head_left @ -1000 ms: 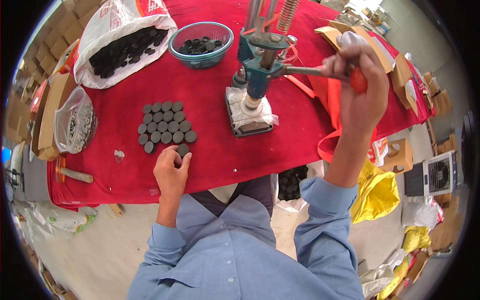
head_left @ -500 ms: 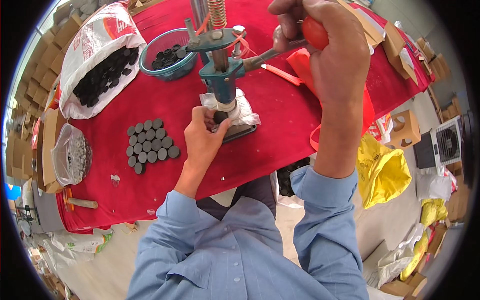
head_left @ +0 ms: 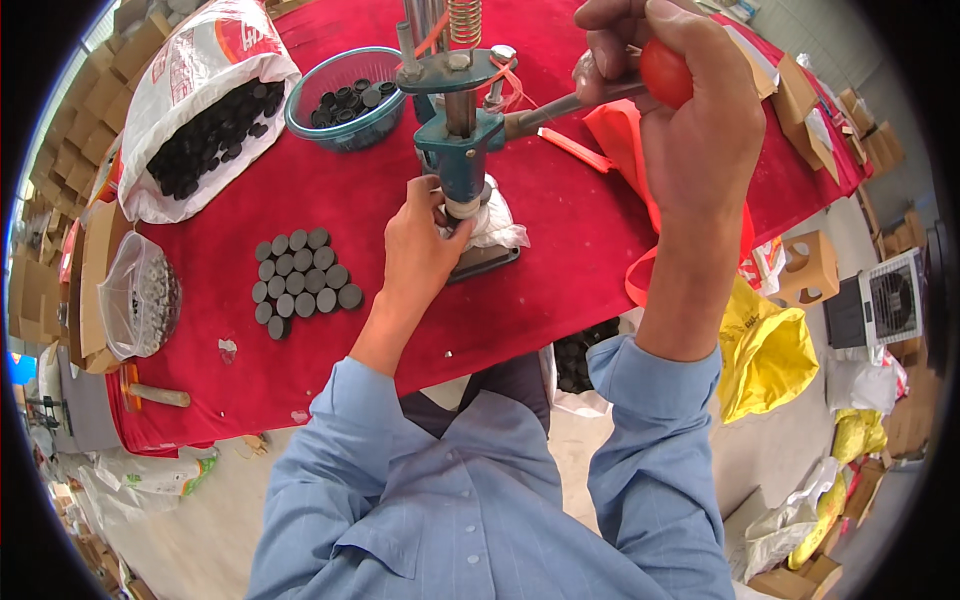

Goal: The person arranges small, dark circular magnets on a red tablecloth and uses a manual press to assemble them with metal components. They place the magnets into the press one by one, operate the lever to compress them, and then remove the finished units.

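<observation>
Head view: right hand (head_left: 708, 125) clamps the red knob (head_left: 666, 74), left hand (head_left: 418, 245) meets the press (head_left: 461, 165) (I can't tell its grip); discs (head_left: 303, 260) lie rowed, others loose in the bowl (head_left: 347, 141).

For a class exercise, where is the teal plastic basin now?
Upper left of the head view, the teal plastic basin sits on the red cloth, between the white sack and the hand press.

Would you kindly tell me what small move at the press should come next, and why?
Probably the left grip should ease clear of the press before its lever is pulled. The left fingers sit right by the press's pale lower tip, while the right grip holds the lever at its red knob. What lies under the tip is hidden.
</observation>
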A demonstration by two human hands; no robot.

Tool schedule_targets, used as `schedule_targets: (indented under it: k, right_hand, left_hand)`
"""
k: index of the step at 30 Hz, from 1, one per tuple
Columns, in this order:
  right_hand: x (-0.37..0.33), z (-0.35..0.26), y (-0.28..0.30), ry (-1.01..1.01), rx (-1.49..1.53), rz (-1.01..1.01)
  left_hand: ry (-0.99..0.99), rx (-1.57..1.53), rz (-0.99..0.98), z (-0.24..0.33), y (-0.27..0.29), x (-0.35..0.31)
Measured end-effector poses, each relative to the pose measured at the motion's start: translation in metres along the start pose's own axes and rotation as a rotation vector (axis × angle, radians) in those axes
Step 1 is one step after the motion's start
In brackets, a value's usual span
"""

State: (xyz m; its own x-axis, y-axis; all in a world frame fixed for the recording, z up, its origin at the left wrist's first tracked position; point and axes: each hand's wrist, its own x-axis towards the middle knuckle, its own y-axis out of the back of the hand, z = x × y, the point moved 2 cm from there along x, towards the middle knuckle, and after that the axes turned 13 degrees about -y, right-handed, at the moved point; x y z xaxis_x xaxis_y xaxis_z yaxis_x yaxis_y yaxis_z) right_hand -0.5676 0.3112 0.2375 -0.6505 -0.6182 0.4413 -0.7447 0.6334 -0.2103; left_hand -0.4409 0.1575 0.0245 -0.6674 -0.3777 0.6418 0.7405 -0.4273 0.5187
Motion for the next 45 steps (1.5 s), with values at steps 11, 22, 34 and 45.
schedule_targets:
  k: [11,22,34,45]
  right_hand:
    - [-0.013,0.004,0.010,0.026,-0.163,-0.043]
    - [-0.143,0.090,0.048,0.161,-0.152,0.085]
    - [-0.048,0.029,0.043,0.065,-0.098,-0.247]
    - [-0.003,-0.009,-0.001,-0.177,0.027,0.022]
  left_hand:
    - [0.156,0.022,-0.113,0.004,0.024,-0.015]
    - [0.072,0.378,-0.221,0.011,0.117,-0.116]
    - [0.245,0.034,0.050,0.008,0.077,-0.077]
    - [0.070,-0.042,0.030,-0.005,-0.006,-0.005]
